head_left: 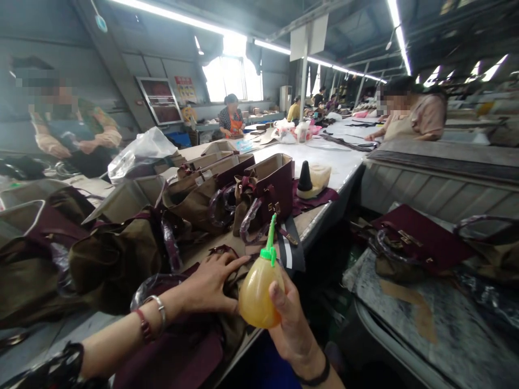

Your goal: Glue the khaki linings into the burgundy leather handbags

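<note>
My left hand (206,283) lies flat on a burgundy and olive handbag (170,346), its fingers spread over the bag's top near a clear plastic-wrapped handle. My right hand (290,324) grips a translucent yellow squeeze bottle (255,294) with a bright green nozzle, which points up. The bottle is partly full of a yellowish liquid, and its lower side hides part of my right palm. Most of the handbag's lower body falls out of view at the bottom of the picture.
Several burgundy and olive handbags (211,194) crowd the long white worktable (324,162), with a black cone (305,177) on a cream piece. More bags lie on a lower bench (413,243) at right. Co-workers sit and stand along the table.
</note>
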`<state>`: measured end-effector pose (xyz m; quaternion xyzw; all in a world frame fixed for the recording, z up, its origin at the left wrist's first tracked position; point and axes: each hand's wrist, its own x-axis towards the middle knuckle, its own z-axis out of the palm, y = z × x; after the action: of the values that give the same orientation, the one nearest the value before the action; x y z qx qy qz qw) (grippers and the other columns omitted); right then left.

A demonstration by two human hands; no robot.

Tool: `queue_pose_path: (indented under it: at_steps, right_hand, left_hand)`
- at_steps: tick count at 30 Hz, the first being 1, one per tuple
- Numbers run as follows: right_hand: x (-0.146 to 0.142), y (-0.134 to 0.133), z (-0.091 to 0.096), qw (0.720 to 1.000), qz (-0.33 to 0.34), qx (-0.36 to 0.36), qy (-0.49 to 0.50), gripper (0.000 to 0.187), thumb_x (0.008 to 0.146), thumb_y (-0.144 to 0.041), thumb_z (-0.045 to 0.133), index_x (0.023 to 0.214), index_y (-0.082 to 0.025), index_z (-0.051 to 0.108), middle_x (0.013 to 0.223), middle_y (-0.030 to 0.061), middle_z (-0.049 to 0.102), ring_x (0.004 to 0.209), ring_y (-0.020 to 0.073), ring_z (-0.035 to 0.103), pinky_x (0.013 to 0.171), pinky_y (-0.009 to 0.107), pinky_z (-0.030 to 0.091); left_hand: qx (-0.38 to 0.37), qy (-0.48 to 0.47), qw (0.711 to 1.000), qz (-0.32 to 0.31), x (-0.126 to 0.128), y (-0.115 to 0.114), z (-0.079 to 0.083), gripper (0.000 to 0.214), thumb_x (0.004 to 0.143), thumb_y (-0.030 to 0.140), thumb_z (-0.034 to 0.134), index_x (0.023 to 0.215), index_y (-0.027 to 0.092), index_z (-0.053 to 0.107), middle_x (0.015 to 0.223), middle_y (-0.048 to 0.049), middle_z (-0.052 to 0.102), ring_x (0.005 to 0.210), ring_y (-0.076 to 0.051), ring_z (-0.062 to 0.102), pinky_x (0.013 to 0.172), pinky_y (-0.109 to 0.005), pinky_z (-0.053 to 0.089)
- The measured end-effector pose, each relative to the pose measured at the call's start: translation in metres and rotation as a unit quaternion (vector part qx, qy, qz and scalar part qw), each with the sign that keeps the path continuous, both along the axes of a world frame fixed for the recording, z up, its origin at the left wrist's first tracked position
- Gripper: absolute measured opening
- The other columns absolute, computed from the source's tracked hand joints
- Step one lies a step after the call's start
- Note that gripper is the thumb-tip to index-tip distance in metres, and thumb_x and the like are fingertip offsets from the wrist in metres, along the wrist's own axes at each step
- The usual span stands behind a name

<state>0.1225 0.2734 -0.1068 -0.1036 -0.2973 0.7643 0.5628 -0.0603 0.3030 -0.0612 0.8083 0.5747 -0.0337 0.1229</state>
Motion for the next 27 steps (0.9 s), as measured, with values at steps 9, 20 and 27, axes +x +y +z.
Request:
queue_pose_path:
  at_steps: [9,20,27]
  right_hand:
    - [0.011,0.006,-0.007,0.998,-0.026,0.012,-0.063,0.052,0.070,-0.049,0.079,0.101,-0.017,0.052,0.082,-0.0007,0.052,0.071,0.0097,0.049,0.064,0.020,0.043]
    - [0.039,0.000,-0.019,0.991,0.026,0.049,-0.124,0.053,0.070,-0.053,0.077,0.101,-0.019,0.051,0.087,0.0003,0.052,0.075,0.0114,0.049,0.069,0.022,0.041]
    - [0.098,-0.017,-0.022,0.929,-0.005,0.121,-0.350,0.047,0.076,-0.052,0.069,0.107,-0.021,0.053,0.090,0.0014,0.055,0.080,0.0162,0.052,0.069,0.025,0.044]
  left_hand:
    - [0.029,0.004,1.000,0.011,-0.002,0.009,-0.009,0.034,0.065,0.014,0.050,0.096,0.020,0.062,0.107,-0.0054,0.059,0.103,-0.025,0.047,0.092,-0.041,0.037]
    - [0.017,0.132,0.991,-0.014,0.010,0.027,0.005,0.025,0.078,0.027,0.049,0.097,0.023,0.065,0.101,-0.0050,0.067,0.098,-0.021,0.060,0.086,-0.030,0.046]
    - [0.008,0.221,0.975,0.008,0.023,0.040,0.011,0.030,0.079,0.033,0.045,0.087,0.016,0.068,0.092,-0.0156,0.069,0.086,-0.032,0.066,0.071,-0.039,0.051]
